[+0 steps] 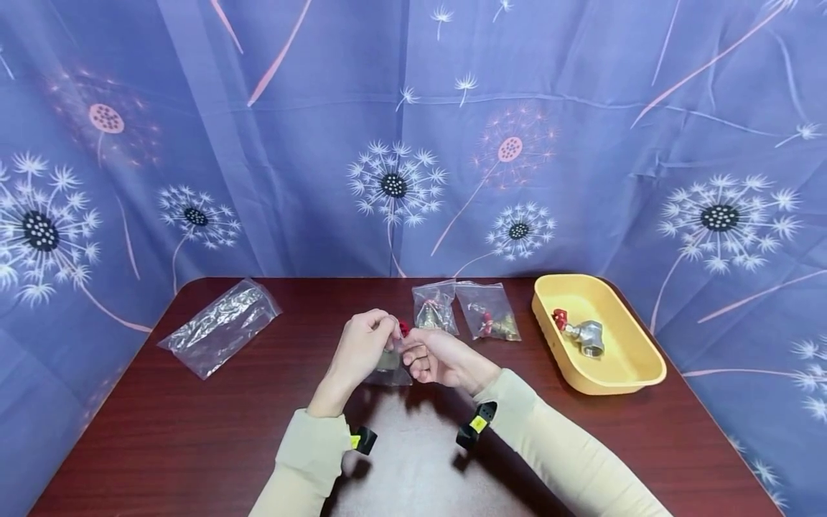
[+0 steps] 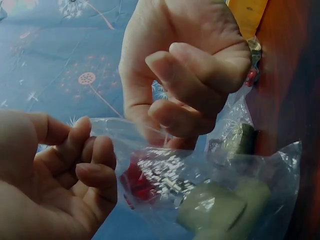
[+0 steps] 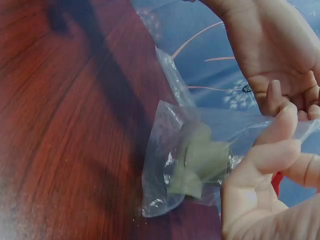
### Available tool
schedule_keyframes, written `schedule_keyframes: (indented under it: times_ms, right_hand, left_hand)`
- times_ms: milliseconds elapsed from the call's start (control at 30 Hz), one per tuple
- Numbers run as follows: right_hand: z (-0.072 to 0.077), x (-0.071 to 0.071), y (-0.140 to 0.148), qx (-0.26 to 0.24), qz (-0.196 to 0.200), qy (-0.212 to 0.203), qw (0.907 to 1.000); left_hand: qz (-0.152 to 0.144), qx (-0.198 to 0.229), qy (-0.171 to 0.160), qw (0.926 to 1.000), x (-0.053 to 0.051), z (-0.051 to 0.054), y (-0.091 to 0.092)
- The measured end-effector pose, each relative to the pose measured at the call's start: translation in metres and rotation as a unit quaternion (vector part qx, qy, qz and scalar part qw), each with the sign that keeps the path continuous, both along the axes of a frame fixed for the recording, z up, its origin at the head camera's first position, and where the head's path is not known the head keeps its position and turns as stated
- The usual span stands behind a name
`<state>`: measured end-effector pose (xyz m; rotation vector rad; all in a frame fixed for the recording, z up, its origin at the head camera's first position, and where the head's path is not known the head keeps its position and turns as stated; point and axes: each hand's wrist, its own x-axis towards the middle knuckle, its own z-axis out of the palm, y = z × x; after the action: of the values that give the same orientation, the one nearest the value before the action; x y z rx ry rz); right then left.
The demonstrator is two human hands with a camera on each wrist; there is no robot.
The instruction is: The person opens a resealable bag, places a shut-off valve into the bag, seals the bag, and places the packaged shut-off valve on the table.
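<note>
A clear plastic zip bag hangs between my hands over the middle of the table. Inside it is a valve with a dull brass-green body and a red handle. My left hand pinches the bag's upper edge between thumb and fingertips. On the opposite side of that edge, my right hand also pinches the plastic, its other fingers curled. The bag's mouth is partly hidden by fingers, so whether it is unsealed I cannot tell.
Two bagged valves, a left bag and a right bag, lie at the table's back. To the right, a yellow tray contains a silver valve with a red handle. An unfilled-looking plastic bag lies back left. A patterned curtain hangs behind.
</note>
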<state>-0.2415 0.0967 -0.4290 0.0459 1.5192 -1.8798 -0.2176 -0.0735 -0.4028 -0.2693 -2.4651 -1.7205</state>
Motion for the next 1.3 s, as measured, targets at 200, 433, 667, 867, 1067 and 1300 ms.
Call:
schedule_keyframes:
  times_ms: [200,433,667,867,1067,1300]
  right_hand:
    - [-0.004,-0.001,-0.007,0.065,-0.062,0.104,0.9905]
    - [-0.01,0.002,-0.01,0.111,-0.087,0.255,0.9567]
    - [-0.014,0.006,-0.008,0.103,-0.069,0.293,0.9481]
    - [-0.006,0.011,-0.007,0.111,-0.041,0.336,0.9344]
    - [-0.013,0.009,-0.005,0.126,-0.028,0.373,0.9189]
    - [-0.013,0.011,-0.004,0.215,-0.076,0.423,0.8772]
  left_hand:
    - [-0.016,-0.05,-0.027,0.9983,-0.002,-0.002,-0.008]
    - [-0.097,-0.055,-0.139,0.984,-0.005,-0.004,-0.03]
    - [-0.062,-0.044,-0.173,0.982,-0.011,-0.012,-0.054]
    - [-0.081,-0.005,-0.204,0.9756,-0.017,-0.025,-0.049]
    - [-0.167,0.019,-0.213,0.9624,-0.019,-0.036,-0.057]
    - [-0.112,-0.042,-0.137,0.9834,-0.019,-0.037,-0.048]
